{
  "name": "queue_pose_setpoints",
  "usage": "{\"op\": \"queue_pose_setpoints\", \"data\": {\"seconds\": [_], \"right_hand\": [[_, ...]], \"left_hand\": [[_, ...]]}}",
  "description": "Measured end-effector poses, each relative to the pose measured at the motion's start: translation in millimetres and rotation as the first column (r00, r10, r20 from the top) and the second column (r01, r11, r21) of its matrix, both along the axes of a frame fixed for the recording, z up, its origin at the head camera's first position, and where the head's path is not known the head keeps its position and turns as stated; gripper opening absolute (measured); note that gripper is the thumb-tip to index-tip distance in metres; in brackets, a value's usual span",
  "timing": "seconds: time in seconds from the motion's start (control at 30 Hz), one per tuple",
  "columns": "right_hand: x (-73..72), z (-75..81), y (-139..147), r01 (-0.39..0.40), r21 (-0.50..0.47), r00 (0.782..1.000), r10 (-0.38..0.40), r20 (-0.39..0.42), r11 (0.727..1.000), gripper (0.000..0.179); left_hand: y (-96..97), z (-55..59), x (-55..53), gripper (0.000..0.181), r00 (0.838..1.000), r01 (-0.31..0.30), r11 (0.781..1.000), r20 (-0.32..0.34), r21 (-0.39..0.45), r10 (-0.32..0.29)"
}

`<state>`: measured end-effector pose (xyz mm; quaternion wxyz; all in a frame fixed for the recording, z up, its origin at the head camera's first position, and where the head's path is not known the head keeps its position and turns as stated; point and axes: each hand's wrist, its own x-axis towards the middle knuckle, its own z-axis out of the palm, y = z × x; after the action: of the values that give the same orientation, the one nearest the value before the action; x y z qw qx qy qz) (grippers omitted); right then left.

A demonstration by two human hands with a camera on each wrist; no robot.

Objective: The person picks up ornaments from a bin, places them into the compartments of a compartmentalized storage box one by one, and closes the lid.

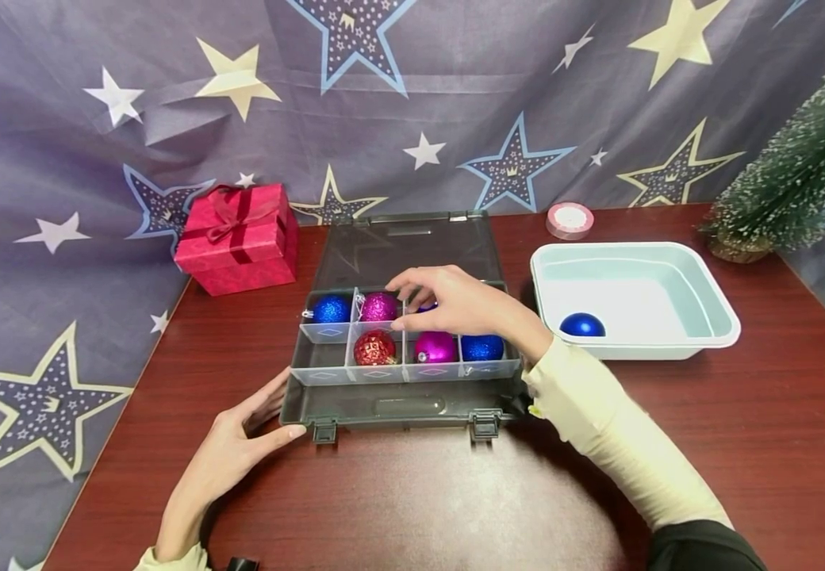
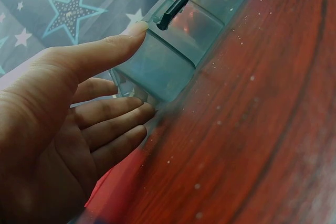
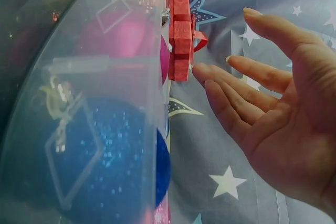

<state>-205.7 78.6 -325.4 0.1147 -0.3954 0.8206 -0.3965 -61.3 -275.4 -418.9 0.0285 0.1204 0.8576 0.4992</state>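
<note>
A smoky plastic compartment box (image 1: 412,403) lies with its lid (image 1: 412,254) folded back. In its back row sit a glittery blue ball (image 1: 331,309) and a glittery pink ball (image 1: 378,306); a further blue ball is mostly hidden under my right hand. The front row holds a red patterned ball (image 1: 374,349), a magenta ball (image 1: 435,347) and a glittery blue ball (image 1: 482,347). My right hand (image 1: 466,301) hovers over the back row, fingers loosely bent, nothing held in the right wrist view. My left hand (image 1: 230,444) touches the box's front left corner with thumb and fingers extended.
Right of the box stands a pale blue tray (image 1: 723,329) with a shiny blue ball (image 1: 582,325) inside. A ribbon roll (image 1: 569,220) lies behind it. A frosted little tree (image 1: 798,166) is at the far right, and a red gift box (image 1: 241,238) at the back left.
</note>
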Motion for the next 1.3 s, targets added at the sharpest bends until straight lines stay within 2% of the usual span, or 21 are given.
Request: {"op": "queue_pose_setpoints", "data": {"seconds": [0.3,0.67,0.8,1.13,1.3], "right_hand": [[3.8,3.8,21.5,0.04,-0.013,0.999,-0.04,-0.024,0.999,0.049],[13.8,5.9,63.4,0.167,-0.03,0.985,-0.168,-0.026,0.985,0.05],[18.2,3.5,86.3,0.219,-0.042,0.975,-0.22,-0.01,0.975,0.048],[30.3,3.0,135.6,0.322,-0.082,0.944,-0.326,-0.043,0.943,0.039],[37.1,0.6,156.7,0.398,-0.071,0.917,-0.399,-0.004,0.915,0.042]], "left_hand": [[0.4,0.7,0.6,0.076,1.0,-0.009,1.0,0.003,-0.014,0.009],[0.0,0.2,0.8,0.076,1.0,-0.01,1.0,-0.01,-0.022,0.01],[0.9,0.0,0.7,0.076,1.0,-0.007,1.0,-0.009,-0.023,0.007],[1.7,0.8,1.2,0.077,1.0,-0.004,1.0,-0.008,0.001,0.004],[1.5,1.1,1.2,0.077,1.0,-0.002,1.0,-0.007,0.009,0.002]]}}
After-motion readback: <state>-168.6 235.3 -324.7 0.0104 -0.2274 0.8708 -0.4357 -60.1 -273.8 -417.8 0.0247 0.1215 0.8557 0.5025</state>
